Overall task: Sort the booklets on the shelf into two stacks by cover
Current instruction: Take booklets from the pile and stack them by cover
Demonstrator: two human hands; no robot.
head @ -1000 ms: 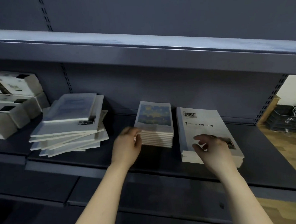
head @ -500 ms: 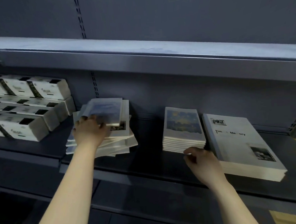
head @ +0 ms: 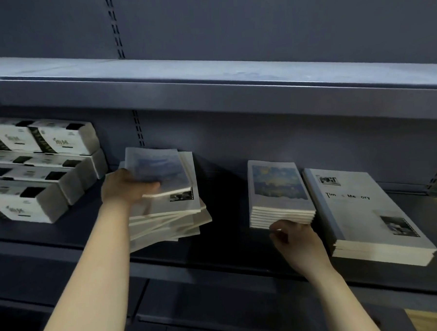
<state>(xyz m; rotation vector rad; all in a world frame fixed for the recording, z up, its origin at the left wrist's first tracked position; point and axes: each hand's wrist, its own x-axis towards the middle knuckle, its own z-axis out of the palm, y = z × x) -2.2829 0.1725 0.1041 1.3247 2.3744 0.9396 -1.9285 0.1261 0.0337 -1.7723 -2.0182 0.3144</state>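
Shelving fills my feed: one dark grey shelf [head: 229, 240] carries everything, and one upper shelf [head: 234, 93] overhangs it. At far left sit the white boxes [head: 37, 197], stacked in three tiers. I count at least five, and the frame edge cuts off the rest.

Three groups of booklets lie on the shelf. Farthest right is the Time & Memory stack [head: 362, 216], the widest of them, squared up, with three or four booklets by the edges I can make out. Left of centre is the loose pile [head: 179, 218], fanned and crooked, with roughly six edges showing. Blur stops me from fixing the number. Between those two, just beside the Time & Memory stack, stands the painted-cover stack [head: 277, 187], narrow and neat, about seven booklets high.

Two bare hands are in view. My operator's left hand [head: 123, 188] is clamped on the near left corner of the top booklet [head: 159, 166] of the loose pile, thumb across its blue painted cover. The cover below it shows a film-strip photo. The right hand [head: 298, 244] sits at the near edge of the painted-cover stack with its fingers curled inward. I cannot tell whether it pinches anything.
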